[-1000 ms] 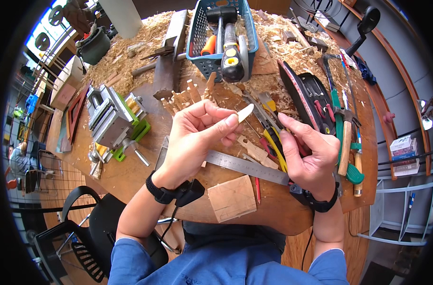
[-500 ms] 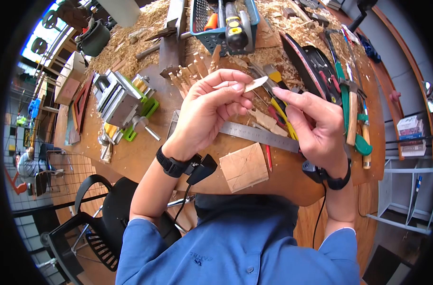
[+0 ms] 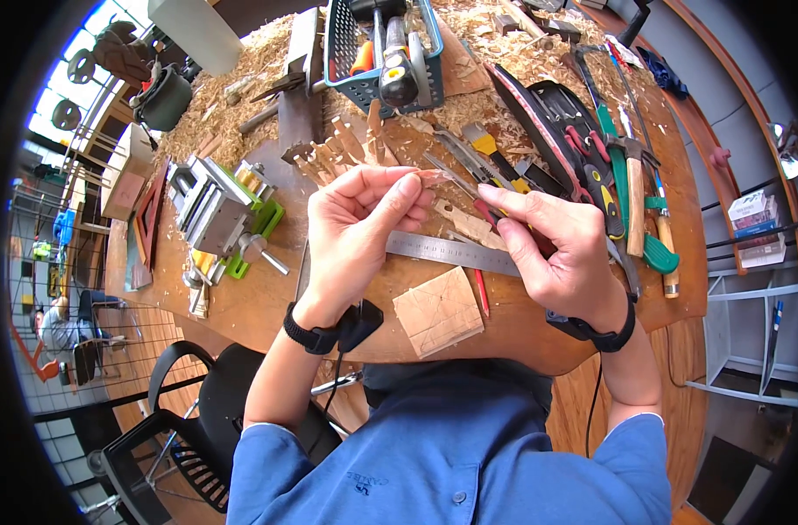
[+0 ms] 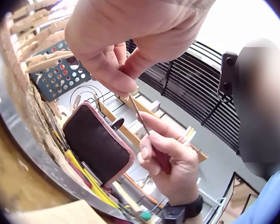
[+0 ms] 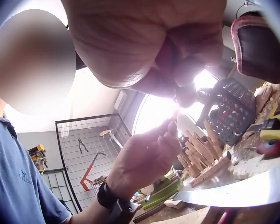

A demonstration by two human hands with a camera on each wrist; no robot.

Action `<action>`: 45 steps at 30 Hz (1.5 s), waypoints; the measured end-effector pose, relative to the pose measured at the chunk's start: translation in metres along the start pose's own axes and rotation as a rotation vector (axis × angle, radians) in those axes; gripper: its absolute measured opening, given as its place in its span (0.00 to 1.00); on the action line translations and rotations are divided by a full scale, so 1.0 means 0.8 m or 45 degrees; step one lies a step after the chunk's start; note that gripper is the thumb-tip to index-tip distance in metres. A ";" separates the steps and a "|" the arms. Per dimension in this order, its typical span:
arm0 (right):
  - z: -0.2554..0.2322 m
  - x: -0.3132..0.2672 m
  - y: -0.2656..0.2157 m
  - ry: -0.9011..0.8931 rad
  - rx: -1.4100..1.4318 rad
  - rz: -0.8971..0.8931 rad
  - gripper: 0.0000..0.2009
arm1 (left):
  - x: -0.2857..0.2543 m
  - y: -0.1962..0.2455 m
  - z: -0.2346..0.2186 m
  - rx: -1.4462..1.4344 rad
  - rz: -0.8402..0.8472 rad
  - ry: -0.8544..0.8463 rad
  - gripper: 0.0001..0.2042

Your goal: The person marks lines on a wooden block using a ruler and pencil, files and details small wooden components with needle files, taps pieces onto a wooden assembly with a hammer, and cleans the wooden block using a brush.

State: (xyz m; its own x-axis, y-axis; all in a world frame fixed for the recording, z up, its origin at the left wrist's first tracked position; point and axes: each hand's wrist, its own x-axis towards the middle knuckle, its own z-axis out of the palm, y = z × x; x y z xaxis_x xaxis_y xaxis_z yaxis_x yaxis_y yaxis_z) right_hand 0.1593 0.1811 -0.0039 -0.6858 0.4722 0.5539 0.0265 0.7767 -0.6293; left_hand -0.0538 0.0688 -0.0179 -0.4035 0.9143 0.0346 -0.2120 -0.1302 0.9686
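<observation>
My left hand [image 3: 351,232] pinches a small wood piece [image 3: 430,178] between thumb and forefinger, in front of me above the bench. The fingers hide most of the piece. In my right hand [image 3: 565,249] is a slim carving knife [image 4: 139,115], gripped by its dark red handle [image 4: 161,159], forefinger along it. The knife points left and its tip is right at the wood piece. Beneath the hands lie a steel ruler [image 3: 451,252], a square wooden block [image 3: 440,313] with pencil lines, and a red pencil [image 3: 482,293].
A small vise [image 3: 210,206] stands on the left. Behind the hands are upright wooden sticks [image 3: 346,144] and a blue basket [image 3: 386,87] of tools amid wood shavings [image 3: 232,105]. On the right lie an unfolded tool case [image 3: 539,131], a hammer [image 3: 635,192] and saws.
The wood piece, a pale, long shape before, has turned in my left fingers and shows less. The knife tip has come to it. The head view has shifted a little.
</observation>
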 end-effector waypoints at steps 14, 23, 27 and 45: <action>0.009 0.012 0.004 -0.001 -0.210 -0.078 0.22 | 0.019 0.001 0.005 0.090 0.045 -0.037 0.06; 0.017 0.027 0.009 -0.117 -0.220 -0.117 0.22 | 0.018 -0.001 0.000 0.105 -0.016 0.002 0.05; 0.009 0.025 0.008 -0.157 -0.198 -0.107 0.23 | 0.021 0.001 -0.007 0.054 -0.013 0.042 0.04; 0.015 0.021 0.018 -0.133 -0.142 -0.121 0.25 | 0.019 -0.002 -0.007 -0.030 0.002 0.064 0.04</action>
State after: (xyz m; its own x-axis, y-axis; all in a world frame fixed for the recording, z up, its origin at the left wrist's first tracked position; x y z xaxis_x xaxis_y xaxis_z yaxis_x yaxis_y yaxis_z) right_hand 0.1395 0.1953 -0.0103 -0.7609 0.3526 0.5447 0.0344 0.8602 -0.5089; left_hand -0.0645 0.0808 -0.0206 -0.4479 0.8938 0.0231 -0.2317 -0.1410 0.9625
